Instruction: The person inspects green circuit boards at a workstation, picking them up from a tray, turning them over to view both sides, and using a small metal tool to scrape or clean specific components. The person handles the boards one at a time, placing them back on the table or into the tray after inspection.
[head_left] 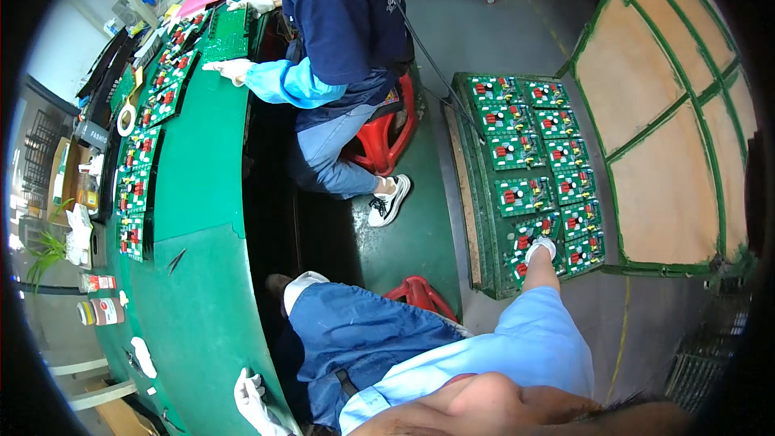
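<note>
My right hand (541,249), in a white glove, reaches out to the right into a green tray (482,230) of circuit boards. Its fingers are closed on a green circuit board (536,228) with red and black parts, which sits at an angle to the neat rows. The fingertips are partly hidden by the glove's back. Over on the left, my left hand (253,400), also gloved in white, rests by the near edge of the green workbench (202,307). Its fingers are curled in, and nothing shows in them.
A co-worker (343,40) on a red stool (395,133) handles a bare green board (227,35) at the bench. More populated boards (139,182) line the bench's far side. Tweezers (176,261) lie nearer. A large framed panel (654,105) leans beyond the tray.
</note>
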`<action>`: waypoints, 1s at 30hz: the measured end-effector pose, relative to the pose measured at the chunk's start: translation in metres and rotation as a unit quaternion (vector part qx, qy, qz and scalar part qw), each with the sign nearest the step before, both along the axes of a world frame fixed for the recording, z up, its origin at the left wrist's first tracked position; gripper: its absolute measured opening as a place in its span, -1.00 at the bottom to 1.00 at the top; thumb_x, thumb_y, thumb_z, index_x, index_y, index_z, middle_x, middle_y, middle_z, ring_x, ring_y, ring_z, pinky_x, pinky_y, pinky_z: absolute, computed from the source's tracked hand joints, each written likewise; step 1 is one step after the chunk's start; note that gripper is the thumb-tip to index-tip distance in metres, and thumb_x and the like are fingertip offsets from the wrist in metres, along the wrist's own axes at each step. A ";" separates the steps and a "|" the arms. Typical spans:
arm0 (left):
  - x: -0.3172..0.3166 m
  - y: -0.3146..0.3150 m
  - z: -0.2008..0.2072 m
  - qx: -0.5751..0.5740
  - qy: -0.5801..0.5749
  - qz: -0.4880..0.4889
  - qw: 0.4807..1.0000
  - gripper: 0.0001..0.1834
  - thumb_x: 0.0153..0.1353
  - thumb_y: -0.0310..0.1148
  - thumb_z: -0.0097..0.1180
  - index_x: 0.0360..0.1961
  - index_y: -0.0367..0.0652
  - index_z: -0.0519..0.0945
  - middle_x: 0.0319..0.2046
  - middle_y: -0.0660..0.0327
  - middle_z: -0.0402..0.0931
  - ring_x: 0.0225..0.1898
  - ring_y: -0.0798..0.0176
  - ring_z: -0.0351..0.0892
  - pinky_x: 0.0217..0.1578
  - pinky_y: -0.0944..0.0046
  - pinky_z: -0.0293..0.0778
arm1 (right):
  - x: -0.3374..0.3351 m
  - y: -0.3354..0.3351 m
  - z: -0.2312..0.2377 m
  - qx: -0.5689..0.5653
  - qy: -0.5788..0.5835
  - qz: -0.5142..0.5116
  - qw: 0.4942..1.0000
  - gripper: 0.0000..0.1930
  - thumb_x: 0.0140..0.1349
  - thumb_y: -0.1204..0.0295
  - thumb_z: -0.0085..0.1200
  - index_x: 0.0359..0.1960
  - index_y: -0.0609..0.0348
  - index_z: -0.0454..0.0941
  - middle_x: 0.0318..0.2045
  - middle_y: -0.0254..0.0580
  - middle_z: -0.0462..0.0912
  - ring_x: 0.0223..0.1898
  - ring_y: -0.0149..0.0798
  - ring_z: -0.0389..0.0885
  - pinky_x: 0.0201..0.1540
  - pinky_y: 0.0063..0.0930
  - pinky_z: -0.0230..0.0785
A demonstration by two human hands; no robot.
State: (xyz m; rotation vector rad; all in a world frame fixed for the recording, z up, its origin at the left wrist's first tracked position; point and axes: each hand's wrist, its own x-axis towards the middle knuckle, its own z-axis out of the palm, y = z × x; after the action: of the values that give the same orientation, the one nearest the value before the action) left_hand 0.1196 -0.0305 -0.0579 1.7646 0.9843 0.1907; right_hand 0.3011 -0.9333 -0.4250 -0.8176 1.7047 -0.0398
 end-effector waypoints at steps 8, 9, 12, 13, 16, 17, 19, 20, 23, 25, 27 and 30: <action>-0.058 0.092 -0.024 -0.301 -0.144 -0.136 0.933 -0.55 0.55 -0.31 0.02 0.40 -0.16 0.45 -0.02 0.04 0.69 -0.13 0.28 0.67 -0.18 0.32 0.61 | -0.012 0.063 0.113 -0.240 -0.102 -0.043 0.964 -0.82 0.24 0.36 0.36 -0.44 0.08 0.61 -0.47 -0.38 0.59 -0.48 -0.32 0.43 -0.38 -0.28 0.31; -0.072 0.106 -0.029 -0.217 -0.120 -0.130 0.960 -0.54 0.55 -0.32 0.03 0.41 -0.16 0.44 -0.01 0.05 0.69 -0.13 0.27 0.67 -0.16 0.30 0.62 | -0.004 0.081 0.139 -0.235 -0.136 0.031 0.962 -0.90 0.20 0.47 0.37 -0.36 0.15 0.67 -0.45 -0.40 0.63 -0.50 -0.38 0.44 -0.39 -0.33 0.33; -0.123 0.144 -0.043 -0.051 -0.080 -0.098 0.991 -0.51 0.53 -0.33 0.06 0.43 -0.15 0.42 0.04 0.07 0.68 -0.11 0.28 0.66 -0.13 0.25 0.63 | 0.004 0.160 0.227 -0.221 -0.224 0.262 0.913 -0.87 0.21 0.44 0.35 -0.23 0.14 0.74 -0.43 -0.42 0.65 -0.54 -0.43 0.47 -0.55 -0.45 0.27; -0.140 0.155 -0.042 -0.054 -0.090 -0.086 0.991 -0.50 0.52 -0.32 0.07 0.43 -0.15 0.41 0.04 0.08 0.67 -0.11 0.28 0.66 -0.13 0.24 0.63 | 0.006 0.190 0.260 -0.188 -0.230 0.312 0.902 -0.91 0.24 0.39 0.34 -0.28 0.06 0.73 -0.48 -0.43 0.62 -0.56 -0.46 0.45 -0.62 -0.52 0.20; -0.191 0.160 -0.031 0.019 -0.083 -0.063 0.994 -0.49 0.52 -0.29 0.09 0.42 -0.17 0.42 0.07 0.12 0.66 -0.03 0.30 0.65 -0.10 0.26 0.60 | 0.026 0.296 0.357 -0.124 -0.322 0.430 0.834 -0.90 0.24 0.37 0.33 -0.35 0.09 0.70 -0.52 -0.42 0.62 -0.63 -0.51 0.43 -0.61 -0.60 0.21; -0.205 0.156 -0.026 0.031 -0.088 -0.047 0.995 -0.50 0.52 -0.28 0.09 0.42 -0.17 0.42 0.08 0.12 0.66 0.00 0.30 0.65 -0.07 0.26 0.60 | 0.032 0.332 0.388 -0.098 -0.343 0.485 0.799 -0.88 0.25 0.36 0.33 -0.36 0.10 0.71 -0.50 -0.39 0.66 -0.60 -0.51 0.48 -0.58 -0.58 0.28; -0.234 0.137 -0.017 0.062 -0.127 0.008 0.990 -0.53 0.53 -0.32 0.09 0.40 -0.18 0.44 0.09 0.14 0.65 0.08 0.31 0.62 0.02 0.27 0.57 | 0.037 0.398 0.446 -0.047 -0.390 0.600 0.696 -0.81 0.27 0.31 0.29 -0.28 0.16 0.82 -0.43 -0.39 0.72 -0.53 -0.55 0.49 -0.49 -0.64 0.29; -0.243 0.128 -0.014 0.059 -0.130 0.038 0.989 -0.53 0.53 -0.32 0.09 0.39 -0.17 0.45 0.10 0.14 0.64 0.08 0.31 0.62 0.04 0.27 0.56 | 0.035 0.428 0.471 -0.013 -0.429 0.625 0.651 -0.78 0.26 0.28 0.30 -0.29 0.19 0.80 -0.39 -0.34 0.75 -0.52 -0.55 0.48 -0.48 -0.65 0.30; -0.255 0.111 0.003 0.063 -0.151 0.072 0.984 -0.54 0.54 -0.32 0.08 0.40 -0.17 0.45 0.14 0.12 0.62 0.10 0.29 0.62 0.14 0.24 0.52 | 0.038 0.528 0.514 -0.015 -0.484 0.727 0.488 -0.76 0.26 0.27 0.33 -0.23 0.20 0.78 -0.42 -0.31 0.72 -0.49 -0.54 0.54 -0.43 -0.61 0.38; -0.249 0.102 0.012 0.056 -0.181 0.110 0.976 -0.53 0.54 -0.30 0.08 0.40 -0.18 0.44 0.18 0.08 0.60 0.13 0.24 0.61 0.19 0.20 0.50 | 0.039 0.594 0.526 -0.010 -0.494 0.775 0.395 -0.80 0.26 0.31 0.37 -0.21 0.18 0.79 -0.43 -0.31 0.70 -0.42 -0.54 0.60 -0.36 -0.56 0.45; -0.242 0.089 0.019 0.050 -0.237 0.164 0.956 -0.54 0.54 -0.30 0.07 0.37 -0.24 0.45 0.17 0.04 0.59 0.14 0.20 0.61 0.20 0.19 0.49 | 0.030 0.660 0.527 0.065 -0.427 0.811 0.395 -0.74 0.21 0.23 0.46 -0.29 0.16 0.78 -0.47 -0.37 0.69 -0.56 -0.56 0.48 -0.55 -0.62 0.23; -0.233 0.068 0.027 0.053 -0.296 0.252 0.920 -0.53 0.55 -0.35 0.04 0.35 -0.42 0.42 0.22 -0.15 0.52 0.27 0.02 0.54 0.33 0.10 0.44 | -0.001 0.745 0.522 0.089 -0.428 0.854 0.283 -0.76 0.16 0.24 0.48 -0.32 0.11 0.75 -0.63 -0.52 0.46 -0.67 -0.60 0.23 -0.64 -0.56 0.01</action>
State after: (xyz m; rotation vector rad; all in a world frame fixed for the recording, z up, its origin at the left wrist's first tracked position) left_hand -0.1135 0.0377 -0.0308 1.3726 0.9576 1.0589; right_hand 0.2998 -0.1885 0.0968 -1.5880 -0.8169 0.9810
